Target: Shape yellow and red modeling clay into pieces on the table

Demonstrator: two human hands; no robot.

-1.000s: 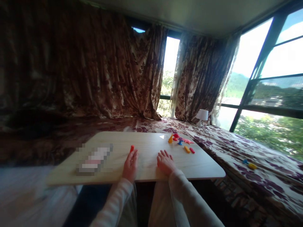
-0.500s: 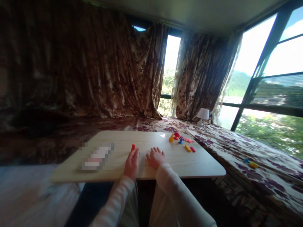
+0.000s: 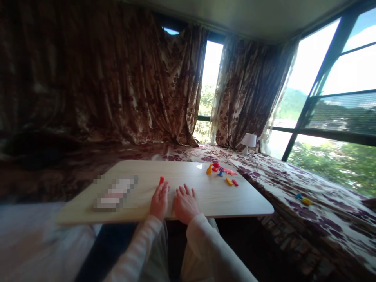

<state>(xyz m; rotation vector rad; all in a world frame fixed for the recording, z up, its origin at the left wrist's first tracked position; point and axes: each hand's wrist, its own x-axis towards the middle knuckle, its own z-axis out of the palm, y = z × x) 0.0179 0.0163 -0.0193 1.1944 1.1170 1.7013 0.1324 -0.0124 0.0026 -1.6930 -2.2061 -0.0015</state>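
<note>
My left hand [image 3: 159,200] rests over the table [image 3: 147,168], fingers closed around a short red-orange stick [image 3: 161,180]. Only the stick's upper end shows past the fingers; the rest is hidden. Close by on the right, my right hand [image 3: 186,204] lies palm down on the tabletop with its fingers spread and nothing visible in it. Farther right lie a yellow stick [image 3: 228,181] and a pinkish-red stick [image 3: 235,183]. Behind them are a yellow cone-like toy [image 3: 209,169], a red toy [image 3: 215,166], a blue toy [image 3: 221,172] and a flat pink piece [image 3: 231,172].
A blurred-out flat item [image 3: 116,194] lies on the table's left side. Beyond the table stretches a flower-patterned cover [image 3: 282,184] bearing a white lamp [image 3: 249,141], a blue piece [image 3: 299,196] and a yellow piece [image 3: 307,201]. Curtains [image 3: 141,86] hang behind.
My right hand has slid left and slightly nearer to me, closer to my left hand. My left hand keeps the red-orange stick. The whole view has shifted slightly.
</note>
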